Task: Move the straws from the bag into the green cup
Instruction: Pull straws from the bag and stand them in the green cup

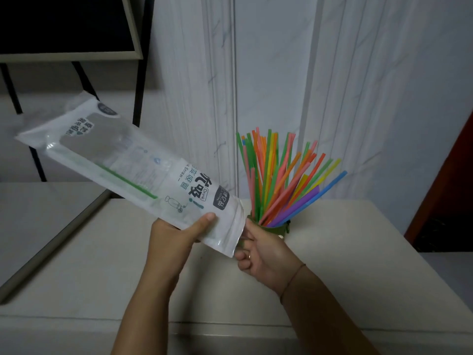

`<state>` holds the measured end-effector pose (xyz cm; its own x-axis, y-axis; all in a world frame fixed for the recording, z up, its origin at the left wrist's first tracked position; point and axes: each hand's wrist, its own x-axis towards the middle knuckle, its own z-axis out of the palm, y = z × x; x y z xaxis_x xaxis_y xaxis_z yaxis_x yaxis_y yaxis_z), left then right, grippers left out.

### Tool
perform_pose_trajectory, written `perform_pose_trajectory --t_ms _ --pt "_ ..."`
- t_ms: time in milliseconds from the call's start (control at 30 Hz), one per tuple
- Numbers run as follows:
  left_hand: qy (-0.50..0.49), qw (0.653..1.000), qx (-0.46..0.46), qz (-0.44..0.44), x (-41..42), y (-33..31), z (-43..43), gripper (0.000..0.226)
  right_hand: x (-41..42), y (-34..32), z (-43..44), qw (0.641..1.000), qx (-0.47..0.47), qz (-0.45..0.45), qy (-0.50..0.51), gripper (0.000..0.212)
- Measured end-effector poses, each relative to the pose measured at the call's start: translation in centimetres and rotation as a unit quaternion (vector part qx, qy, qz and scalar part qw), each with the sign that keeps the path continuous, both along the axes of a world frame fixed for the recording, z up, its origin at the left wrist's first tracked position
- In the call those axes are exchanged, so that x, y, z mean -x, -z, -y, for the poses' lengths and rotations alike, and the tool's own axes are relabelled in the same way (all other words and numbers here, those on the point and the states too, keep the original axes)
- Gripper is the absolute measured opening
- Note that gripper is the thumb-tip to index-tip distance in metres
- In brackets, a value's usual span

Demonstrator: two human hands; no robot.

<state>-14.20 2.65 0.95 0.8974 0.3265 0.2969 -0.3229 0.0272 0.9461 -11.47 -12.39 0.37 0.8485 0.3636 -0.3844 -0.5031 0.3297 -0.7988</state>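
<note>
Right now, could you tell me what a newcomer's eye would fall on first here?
A fan of coloured straws stands in the green cup, centre right on the beige table. Left of it, the left hand and right hand hold a straw bag tilted upward, one green straw inside.

Tilted bag (122,160) holds one straw (128,181) — straws (276,180) fill green cup (277,229).

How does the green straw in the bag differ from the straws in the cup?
The green straw lies alone, slanted in the bag; the cup's straws are many, fanned out upright. The green straw is one colour; the cup's straws several. Both are thin straws.
</note>
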Motion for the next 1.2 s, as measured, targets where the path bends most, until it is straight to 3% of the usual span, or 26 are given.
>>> perform_pose_trajectory --t_ms 300,400,500,600,700,800,900,1067,1200 --pt "0.01 0.997 0.062 -0.037 0.1 0.1 -0.3 0.03 0.1 0.0 0.2 0.994 -0.042 0.07 0.068 0.012" --pt "0.021 0.984 0.163 -0.071 -0.3 0.6 -0.6 0.027 -0.2 -0.3 1.4 0.988 -0.023 0.1 0.118 0.008" --pt "0.038 0.942 0.325 -0.08 -0.8 0.9 -0.8 0.03 -0.4 -0.8 2.8 0.981 -0.001 0.126 0.148 0.009" --pt "0.042 0.905 0.412 -0.094 -1.0 0.6 -0.8 0.035 -0.2 -1.2 3.4 0.974 0.021 0.168 0.15 0.008" --pt "0.057 0.927 0.357 -0.098 -0.9 0.5 -0.1 0.034 0.2 -1.1 2.9 0.971 0.063 0.192 0.131 0.009" --pt "0.04 0.983 0.153 -0.088 -0.4 0.3 0.6 0.035 0.6 -0.9 1.6 0.981 0.08 0.144 0.101 0.016" --pt "0.02 0.996 0.038 -0.075 0.1 0.0 1.1 0.025 0.9 -0.7 0.7 0.995 0.045 0.055 0.07 0.018" --pt "-0.004 0.997 0.021 -0.076 0.0 -0.1 1.0 0.016 0.8 -0.5 0.5 0.998 0.023 0.029 0.043 0.019" --pt "0.009 0.997 0.034 -0.07 -0.3 0.3 0.6 0.017 0.5 -0.3 0.5 0.997 0.057 0.023 0.041 0.023"
